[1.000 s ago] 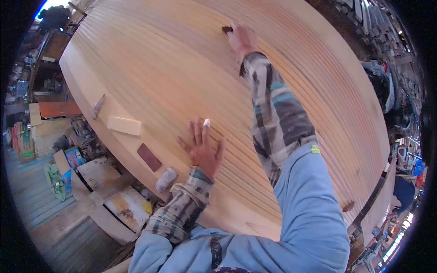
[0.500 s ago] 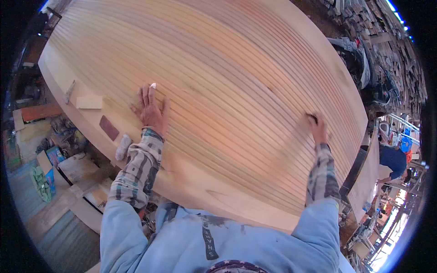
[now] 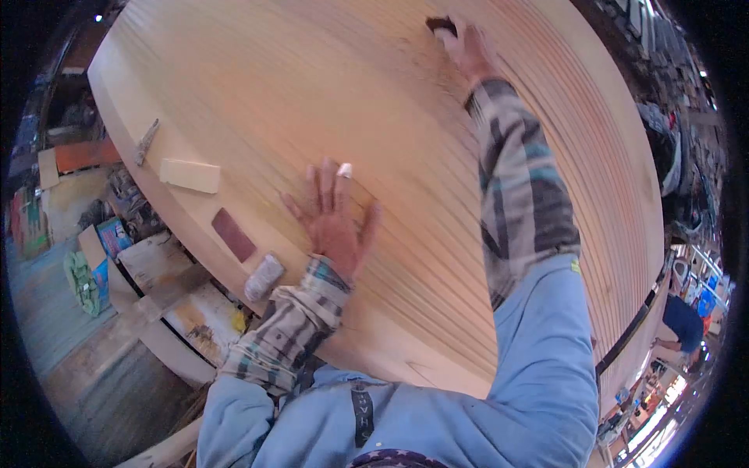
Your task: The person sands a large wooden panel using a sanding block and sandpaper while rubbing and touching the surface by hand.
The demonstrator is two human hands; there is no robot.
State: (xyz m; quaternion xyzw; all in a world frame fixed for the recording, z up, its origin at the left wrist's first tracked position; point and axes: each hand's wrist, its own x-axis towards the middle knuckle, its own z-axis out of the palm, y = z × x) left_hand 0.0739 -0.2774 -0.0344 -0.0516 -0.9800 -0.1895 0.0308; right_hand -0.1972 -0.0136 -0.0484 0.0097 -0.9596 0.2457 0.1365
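Observation:
A large grooved wooden panel point(image 3: 390, 257) fills the middle of the view. My left hand point(image 3: 334, 226) lies on it with fingers spread and nothing in them; one fingertip has a white wrapping. At the panel's upper part, my right hand point(image 3: 468, 48) is closed round a small dark pad point(image 3: 442, 26) that rests on the grooves. Left of my left hand, along the panel's smooth border, are a pale wooden block point(image 3: 190, 175), a dark red rectangular piece point(image 3: 233, 235), a greyish-white roll point(image 3: 264, 278) and a thin pointed piece point(image 3: 146, 142).
Boards and boxes stand at the left, with a green bundle point(image 3: 82, 282) among them. Beyond the panel's right edge, a person in dark clothes point(image 3: 683, 324) bends over. Stacked wood pieces point(image 3: 663, 58) lie at the upper right.
My right hand moved down the panel to the right, then back up to the far part with the dark pad. My left hand stays spread on the panel while the view shifts.

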